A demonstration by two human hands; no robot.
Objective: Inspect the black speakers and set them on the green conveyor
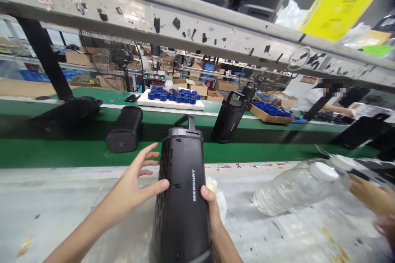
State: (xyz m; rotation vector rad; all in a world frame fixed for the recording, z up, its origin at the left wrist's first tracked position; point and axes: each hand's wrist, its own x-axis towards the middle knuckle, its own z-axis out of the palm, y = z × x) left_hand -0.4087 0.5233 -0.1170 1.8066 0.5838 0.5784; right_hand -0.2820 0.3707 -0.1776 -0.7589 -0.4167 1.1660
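Observation:
A black portable speaker (184, 209) with white MERKURY lettering and a handle on top stands tilted in front of me. My right hand (212, 209) grips its right side, thumb on the front face and the other fingers hidden behind it. A white and pale yellow cloth or wrap (220, 203) shows beside that hand; whether the hand holds it too I cannot tell. On the other side, my left hand (143, 176) is open with its fingers spread. Its thumb tip lies at the speaker's front near a small slot, and its fingertips are close to the perforated side.
A clear plastic bottle (296, 189) lies to the right, near another person's blurred hand (370, 197). Across the green belt (77, 150) are more black units (230, 119), blue round parts (177, 96) and a box of blue pieces (271, 111). A shelf beam (197, 28) crosses overhead.

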